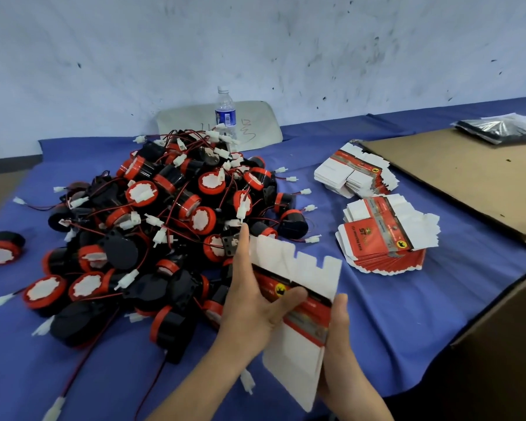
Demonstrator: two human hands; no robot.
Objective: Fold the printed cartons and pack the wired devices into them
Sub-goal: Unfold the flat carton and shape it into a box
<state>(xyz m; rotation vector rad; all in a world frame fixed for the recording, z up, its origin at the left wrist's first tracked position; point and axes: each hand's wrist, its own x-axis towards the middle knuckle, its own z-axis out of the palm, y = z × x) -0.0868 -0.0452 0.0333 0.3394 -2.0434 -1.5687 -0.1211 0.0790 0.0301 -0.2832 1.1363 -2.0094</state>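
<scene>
A flat red-and-white printed carton (298,338) is held above the near edge of the table, its notched white flaps pointing away from me. My left hand (252,302) grips its left side with the thumb laid across the red print. My right hand (337,335) holds its right edge, fingers hidden behind the card. A big heap of black-and-red wired devices (164,226) with white plugs fills the table's left half. Two stacks of flat cartons lie to the right, one nearer (386,235) and one farther (356,173).
A blue cloth (392,305) covers the table. A water bottle (225,112) stands behind the heap before a grey card. A brown cardboard sheet (468,177) lies at the right, with black bags (501,129) beyond. A cardboard box corner (504,314) rises at the near right.
</scene>
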